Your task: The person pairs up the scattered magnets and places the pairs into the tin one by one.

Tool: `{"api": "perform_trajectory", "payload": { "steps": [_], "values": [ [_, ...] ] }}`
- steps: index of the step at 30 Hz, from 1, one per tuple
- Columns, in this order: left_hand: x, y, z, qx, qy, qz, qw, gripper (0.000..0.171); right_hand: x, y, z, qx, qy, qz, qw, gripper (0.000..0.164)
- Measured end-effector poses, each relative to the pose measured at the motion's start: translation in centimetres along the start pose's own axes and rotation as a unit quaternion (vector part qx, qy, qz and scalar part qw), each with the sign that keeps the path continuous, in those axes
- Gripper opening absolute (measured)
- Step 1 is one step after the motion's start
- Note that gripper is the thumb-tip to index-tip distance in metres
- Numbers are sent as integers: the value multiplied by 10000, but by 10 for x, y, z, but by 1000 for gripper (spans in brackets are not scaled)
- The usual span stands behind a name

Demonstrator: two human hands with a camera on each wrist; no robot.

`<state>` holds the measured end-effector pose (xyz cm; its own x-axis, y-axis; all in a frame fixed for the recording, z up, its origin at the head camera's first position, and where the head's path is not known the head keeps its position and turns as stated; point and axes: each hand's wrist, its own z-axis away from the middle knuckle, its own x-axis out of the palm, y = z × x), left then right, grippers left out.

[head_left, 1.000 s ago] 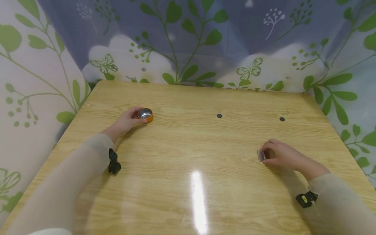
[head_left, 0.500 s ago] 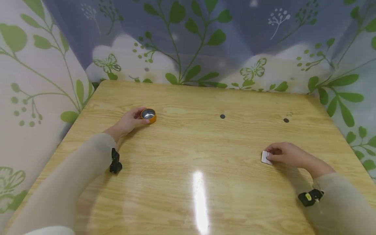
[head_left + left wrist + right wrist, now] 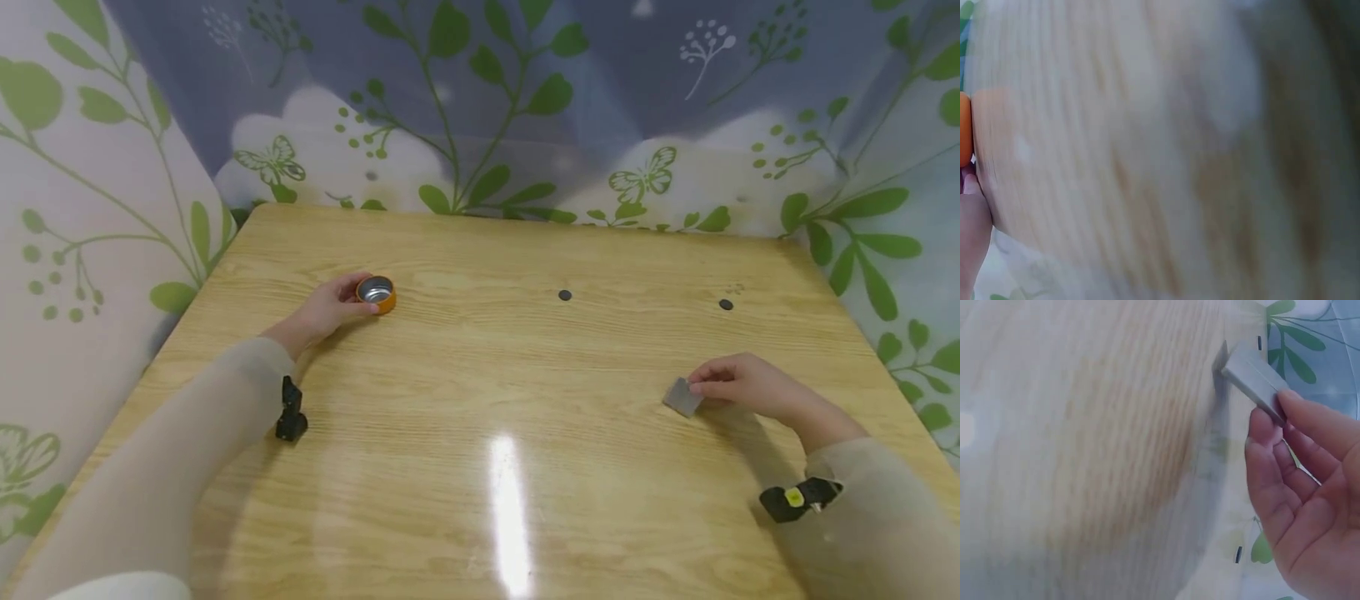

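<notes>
In the head view, my left hand grips a small round orange cup with a shiny metal inside, its mouth facing up. At the left wrist view's edge, only a strip of the orange cup and part of the hand show. Over on the right, my right hand pinches a small flat grey square piece by one corner. The right wrist view has this grey piece tilted between thumb and fingertips, with a thin line across its face.
Two small dark discs lie on the wooden table farther back: one disc near the middle, another disc to the right. A leaf-patterned cloth hangs behind the table and along both sides.
My right hand has turned the square piece: a whitish face showed half a second ago, a plain grey face now. The left hand stays on the cup.
</notes>
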<state>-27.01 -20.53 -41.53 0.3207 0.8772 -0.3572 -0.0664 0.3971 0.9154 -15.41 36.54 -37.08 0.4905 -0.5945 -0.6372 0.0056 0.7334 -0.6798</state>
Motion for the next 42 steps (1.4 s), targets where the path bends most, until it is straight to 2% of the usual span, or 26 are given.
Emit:
{"api": "perform_trajectory", "payload": {
  "steps": [8, 12, 17, 24, 28, 33, 35, 42],
  "values": [
    [0, -1, 2, -72, 0, 43, 10000, 69, -3, 3, 2, 377, 440, -205, 9981, 50],
    [0, 1, 1, -19, -46, 14, 10000, 71, -2, 5, 2, 480, 529, -763, 9945, 54],
    [0, 1, 1, 14, -79, 57, 10000, 71, 1, 6, 0, 353, 580, -1412, 9877, 50],
    [-1, -1, 2, -30, -62, 54, 10000, 72, 1, 4, -5, 426, 694, -1731, 9815, 53],
    [-1, 0, 1, 22, -87, 49, 9999, 71, 2, 2, -8, 294, 714, -1987, 9770, 53],
    [-2, 2, 2, 42, -104, 51, 9999, 70, 2, -2, -11, 264, 774, -2357, 9684, 36],
    [-2, 2, 2, 25, -113, 68, 9999, 70, 2, -4, -11, 279, 779, -2360, 9682, 35],
    [-1, 0, 1, -9, -138, 92, 9999, 73, 2, -12, -16, 209, 719, -2240, 9717, 56]
  ]
}}
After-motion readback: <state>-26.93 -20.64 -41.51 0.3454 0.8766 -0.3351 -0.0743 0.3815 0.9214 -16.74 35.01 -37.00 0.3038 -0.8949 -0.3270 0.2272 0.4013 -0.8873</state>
